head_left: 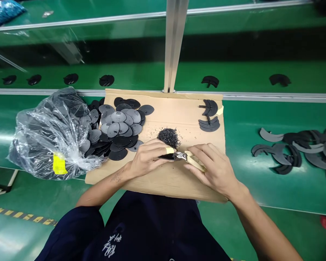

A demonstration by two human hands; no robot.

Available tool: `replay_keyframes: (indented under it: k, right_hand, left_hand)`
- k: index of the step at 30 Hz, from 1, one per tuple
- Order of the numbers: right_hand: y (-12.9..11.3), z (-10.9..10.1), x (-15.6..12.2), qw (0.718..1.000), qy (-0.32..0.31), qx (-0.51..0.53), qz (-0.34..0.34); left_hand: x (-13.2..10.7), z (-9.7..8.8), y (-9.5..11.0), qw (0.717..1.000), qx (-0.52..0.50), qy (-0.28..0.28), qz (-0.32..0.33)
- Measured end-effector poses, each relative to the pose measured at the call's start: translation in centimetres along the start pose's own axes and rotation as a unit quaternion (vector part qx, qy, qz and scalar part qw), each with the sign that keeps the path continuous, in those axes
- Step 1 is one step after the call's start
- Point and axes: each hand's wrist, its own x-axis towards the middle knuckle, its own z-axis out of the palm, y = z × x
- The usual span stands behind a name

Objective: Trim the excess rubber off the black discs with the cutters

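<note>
Between the fingers of my left hand [148,156] is a black plastic disc [167,157], mostly covered by the hand; yellow tape wraps one fingertip. My right hand [213,165] is closed around the pale handles of small cutting pliers [182,155], whose metal jaws meet the disc's right edge. Just beyond both hands lies a pile of small black plastic bits [168,137] on a cardboard sheet [163,185]. To the left of my left hand, many round black and grey discs [122,125] are heaped, partly on the cardboard.
A clear plastic bag [51,134] with a yellow label sits at the left. Crescent-shaped black parts [209,124] lie on the cardboard's right, and more curved parts [285,150] are on the green table. A metal post [175,47] rises behind; single parts [107,80] line the green strip behind.
</note>
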Motion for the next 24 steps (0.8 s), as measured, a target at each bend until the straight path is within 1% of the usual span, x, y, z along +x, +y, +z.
replay_keyframes:
  k: [4, 7, 10, 12, 15, 18, 20, 22, 24]
  right_hand:
    - [-0.2, -0.5, 0.0, 0.998, -0.017, -0.060, -0.012]
    - [-0.2, -0.8, 0.2, 0.995, -0.007, -0.091, -0.030]
    - [0.1, -1.0, 0.4, 0.994, 0.007, -0.098, -0.052]
    - [0.3, -0.9, 0.4, 0.995, 0.007, -0.089, -0.053]
    - [0.6, -0.7, 0.5, 0.996, -0.002, -0.087, -0.026]
    - [0.5, -0.7, 0.4, 0.997, -0.032, -0.074, 0.012]
    - [0.4, -0.8, 0.3, 0.996, -0.058, -0.044, 0.045]
    - [0.3, -1.0, 0.1, 0.993, -0.081, 0.006, 0.085]
    - [0.3, -0.9, -0.2, 0.987, -0.083, 0.070, 0.119]
  left_hand:
    - [0.1, -0.1, 0.0, 1.000, -0.002, -0.013, 0.005]
    - [0.2, -0.1, 0.1, 1.000, -0.004, -0.020, 0.009]
    - [0.3, -0.1, 0.1, 1.000, -0.009, -0.023, 0.005]
    - [0.4, -0.2, 0.1, 1.000, -0.007, -0.023, 0.000]
    - [0.4, -0.3, -0.2, 0.999, 0.026, -0.035, 0.014]
    - [0.3, -0.3, -0.6, 0.990, 0.109, -0.074, 0.054]
    - [0.2, -0.3, -0.9, 0.982, 0.161, -0.084, 0.062]
    - [-0.1, -0.3, -1.2, 0.984, 0.157, -0.070, 0.042]
    - [-0.3, -0.1, -1.2, 0.995, 0.094, -0.045, -0.006]
